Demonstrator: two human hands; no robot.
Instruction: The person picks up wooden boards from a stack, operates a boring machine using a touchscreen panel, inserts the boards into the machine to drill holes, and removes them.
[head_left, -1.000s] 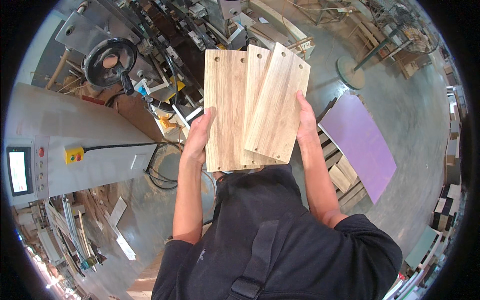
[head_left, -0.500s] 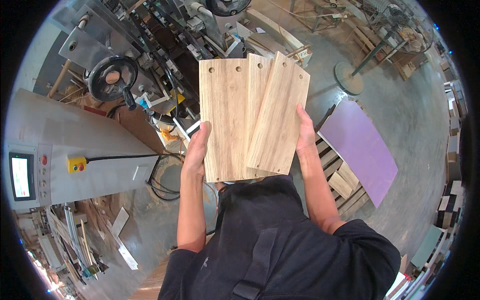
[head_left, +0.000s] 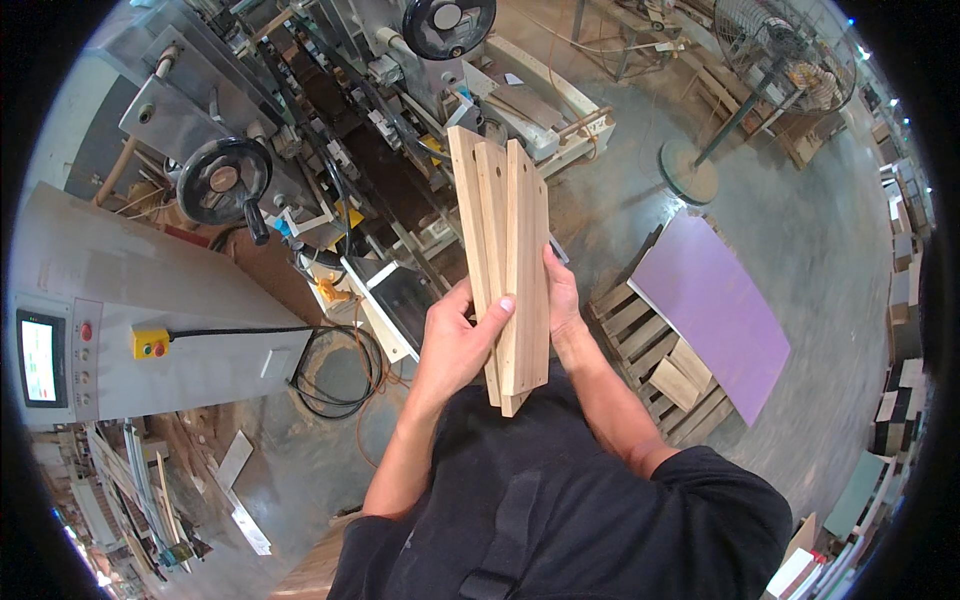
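Three pale wooden boards (head_left: 528, 270) are held upright before my chest, seen mostly from their long edges. They overlap unevenly, fanned apart at the far end, and small drilled holes show near that end. My left hand (head_left: 462, 335) is closed round the left side of the boards, its thumb lying across their edges. On the other side my right hand (head_left: 562, 290) grips the boards' right face; some of its fingers are hidden behind them.
At the left stands a grey machine cabinet (head_left: 200, 290) with a screen and buttons. Machinery with black handwheels (head_left: 225, 180) fills the far left. To the right, a purple panel (head_left: 715, 310) lies over a wooden pallet (head_left: 630, 330). A pedestal fan (head_left: 690, 170) stands far right.
The boards have turned from showing their broad faces to standing on edge, drawn closer together. My left hand has moved right and inward, its thumb now over the edges; my right hand has come inward too.
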